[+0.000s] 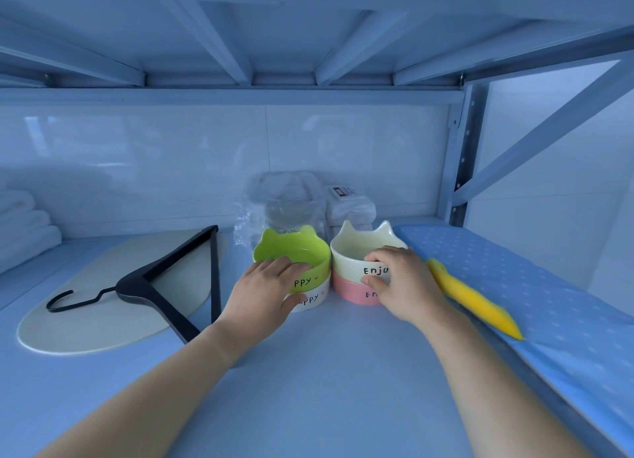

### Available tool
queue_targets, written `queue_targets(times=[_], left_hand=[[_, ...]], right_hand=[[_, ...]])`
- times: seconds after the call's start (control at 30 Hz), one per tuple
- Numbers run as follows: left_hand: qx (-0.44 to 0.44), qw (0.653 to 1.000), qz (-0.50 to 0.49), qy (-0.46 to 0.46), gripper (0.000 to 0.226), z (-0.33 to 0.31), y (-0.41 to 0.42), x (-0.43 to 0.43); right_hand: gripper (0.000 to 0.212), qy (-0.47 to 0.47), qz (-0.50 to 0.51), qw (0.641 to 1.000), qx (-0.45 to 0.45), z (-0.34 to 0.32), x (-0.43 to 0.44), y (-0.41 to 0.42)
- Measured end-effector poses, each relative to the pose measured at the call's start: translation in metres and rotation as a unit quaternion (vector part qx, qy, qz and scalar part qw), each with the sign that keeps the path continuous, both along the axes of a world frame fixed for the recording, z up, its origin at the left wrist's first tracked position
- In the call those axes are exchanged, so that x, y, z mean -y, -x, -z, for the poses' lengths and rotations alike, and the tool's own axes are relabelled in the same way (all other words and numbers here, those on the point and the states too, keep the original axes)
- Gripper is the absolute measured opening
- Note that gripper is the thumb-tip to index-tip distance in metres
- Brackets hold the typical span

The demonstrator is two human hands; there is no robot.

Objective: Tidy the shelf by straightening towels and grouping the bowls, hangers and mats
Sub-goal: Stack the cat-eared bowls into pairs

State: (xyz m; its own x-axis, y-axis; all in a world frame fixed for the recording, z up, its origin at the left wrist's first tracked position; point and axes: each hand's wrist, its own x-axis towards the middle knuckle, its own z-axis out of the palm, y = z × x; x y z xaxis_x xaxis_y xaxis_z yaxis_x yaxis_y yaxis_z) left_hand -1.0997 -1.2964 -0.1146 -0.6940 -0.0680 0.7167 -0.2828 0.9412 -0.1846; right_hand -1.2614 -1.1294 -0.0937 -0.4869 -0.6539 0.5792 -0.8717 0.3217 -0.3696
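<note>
Two stacks of cat-eared bowls stand side by side mid-shelf. A green bowl (pixel 291 248) sits on a white bowl (pixel 314 300); my left hand (pixel 264 286) grips the stack, fingers over the green rim, thumb on the white one. A cream bowl (pixel 356 248) sits on a pink bowl (pixel 353 291); my right hand (pixel 398 282) grips the cream bowl's near rim. A black hanger (pixel 178 279) lies on an oval cream mat (pixel 96 327) to the left. A blue dotted mat (pixel 535 286) runs along the right. Folded white towels (pixel 24 228) are stacked at the far left.
A clear plastic bag with white cloth (pixel 291 200) stands behind the bowls against the back wall. A yellow elongated object (pixel 473 300) lies on the blue mat's edge, beside my right hand. The shelf above hangs low, and a metal post and brace (pixel 463 169) stand at the right.
</note>
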Motion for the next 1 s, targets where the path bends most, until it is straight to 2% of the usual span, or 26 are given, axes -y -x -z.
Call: queue_targets(times=[0.13, 0.2, 0.4, 0.5, 0.6, 0.9, 1.0], left_hand=[[-0.002, 1.000, 0.006, -0.009, 0.052, 0.000, 0.001, 0.000], [-0.001, 1.000, 0.008, -0.009, 0.051, 0.000, 0.001, -0.002], [0.001, 0.999, 0.014, -0.030, 0.052, -0.002, 0.002, -0.003], [0.011, 0.996, 0.036, -0.077, 0.047, -0.003, 0.003, 0.001], [0.018, 0.992, 0.048, -0.119, 0.043, -0.004, 0.002, 0.001], [-0.040, 0.971, 0.096, -0.216, 0.036, -0.001, 0.003, -0.001], [-0.045, 0.952, 0.109, -0.282, 0.037, -0.004, 0.001, 0.002]], right_hand=[[0.036, -0.075, 0.035, 0.995, -0.058, 0.003, 0.009, -0.012], [0.032, -0.094, 0.051, 0.992, -0.063, 0.004, 0.014, -0.014], [0.033, -0.036, 0.028, 0.998, -0.033, 0.009, 0.013, -0.006], [0.035, -0.020, 0.012, 0.999, -0.030, 0.010, 0.013, -0.004], [0.031, -0.025, 0.014, 0.999, -0.039, 0.010, 0.013, -0.003], [0.026, -0.033, 0.047, 0.996, -0.068, 0.012, 0.018, -0.004], [0.027, -0.036, 0.046, 0.996, -0.062, 0.011, 0.019, -0.004]])
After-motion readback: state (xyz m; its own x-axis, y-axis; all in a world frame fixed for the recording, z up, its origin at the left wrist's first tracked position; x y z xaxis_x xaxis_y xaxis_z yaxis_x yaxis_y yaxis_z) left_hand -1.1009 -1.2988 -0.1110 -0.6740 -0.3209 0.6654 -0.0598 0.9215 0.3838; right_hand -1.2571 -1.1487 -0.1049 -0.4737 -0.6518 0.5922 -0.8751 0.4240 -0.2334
